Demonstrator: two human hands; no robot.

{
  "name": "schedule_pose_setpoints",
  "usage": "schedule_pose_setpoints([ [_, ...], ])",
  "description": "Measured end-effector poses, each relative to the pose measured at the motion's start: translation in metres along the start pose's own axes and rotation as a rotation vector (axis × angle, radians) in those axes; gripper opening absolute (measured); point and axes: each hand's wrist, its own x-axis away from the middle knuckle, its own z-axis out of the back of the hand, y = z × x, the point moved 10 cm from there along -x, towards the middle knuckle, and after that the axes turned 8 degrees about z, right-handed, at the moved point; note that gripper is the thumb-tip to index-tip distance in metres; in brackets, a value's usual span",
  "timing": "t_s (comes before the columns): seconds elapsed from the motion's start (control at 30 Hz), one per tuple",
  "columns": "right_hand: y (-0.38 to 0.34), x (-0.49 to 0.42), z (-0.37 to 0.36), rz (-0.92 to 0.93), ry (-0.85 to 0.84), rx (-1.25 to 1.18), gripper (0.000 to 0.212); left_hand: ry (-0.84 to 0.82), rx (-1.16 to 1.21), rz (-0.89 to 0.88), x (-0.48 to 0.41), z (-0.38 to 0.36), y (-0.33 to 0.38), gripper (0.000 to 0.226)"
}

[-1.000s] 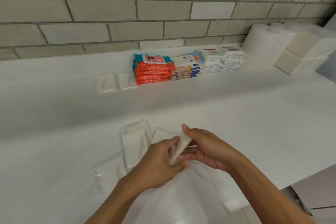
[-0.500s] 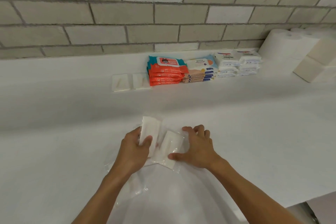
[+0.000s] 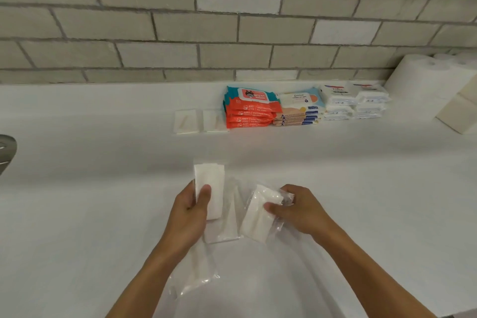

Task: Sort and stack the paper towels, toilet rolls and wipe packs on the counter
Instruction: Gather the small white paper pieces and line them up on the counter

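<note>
Metal (image 3: 6, 152) pokes in at the far left edge, and I cannot tell what it belongs to.

Along the wall the sorted row runs rightward. Two small packs (image 3: 186, 122) lie flat side by side, just beside the orange wipes (image 3: 249, 114). Then come the blue wipes (image 3: 299, 111), two white stacks (image 3: 338, 103), the rolls (image 3: 423, 80) and the folded towels (image 3: 459, 116). Like sits with like, pushed back against the wall, which looks meant to leave the front of the counter (image 3: 77, 214) free for sorting.

Nearer the camera, the left hand (image 3: 189, 217) grips a white pack (image 3: 209, 188) with the thumb across its face and the long side pointing away. Another wrapped pack (image 3: 196, 273) lies by that forearm. A loose pack (image 3: 227, 217) lies on the counter between the hands. The right hand (image 3: 303, 212) pinches a tilted pack (image 3: 259, 213) by its crinkled clear wrap. The hands are apart, each clamped on its own pack.

Taking one in each hand probably saves a trip. These look like the same kind as the two small packs at the back, so that is likely where they belong. The clear wrap looks slippery — a pinch at one end may let the pack swing.
</note>
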Motion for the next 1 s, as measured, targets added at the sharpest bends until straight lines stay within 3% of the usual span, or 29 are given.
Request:
schedule_pose_setpoints([
  [0.13,-0.016,-0.005,0.013,0.022,0.083,-0.223,0.022,-0.077,0.419,0.077,-0.01,0.002,0.004,0.03],
  [0.33,-0.046,-0.021,-0.003,0.065,0.066,-0.442,0.024,-0.182,0.715,0.18,-0.032,0.011,0.006,0.038],
  [0.47,-0.073,-0.043,-0.023,0.104,0.032,-0.433,0.028,-0.344,0.86,0.22,-0.044,0.011,0.013,0.048],
  [0.6,-0.11,-0.087,-0.027,0.171,0.079,-0.272,0.041,-0.357,0.975,0.217,-0.065,0.024,0.019,0.049],
  [0.73,-0.152,-0.139,-0.031,0.243,0.145,-0.022,0.052,-0.185,0.945,0.233,-0.098,0.05,0.012,0.033],
  [0.83,-0.177,-0.178,-0.044,0.331,0.161,0.17,0.057,0.01,0.818,0.19,-0.125,0.075,0.009,0.039],
  [1.0,-0.192,-0.226,-0.059,0.325,0.217,0.648,0.065,0.319,-0.027,-0.097,-0.163,0.11,0.046,0.042],
])
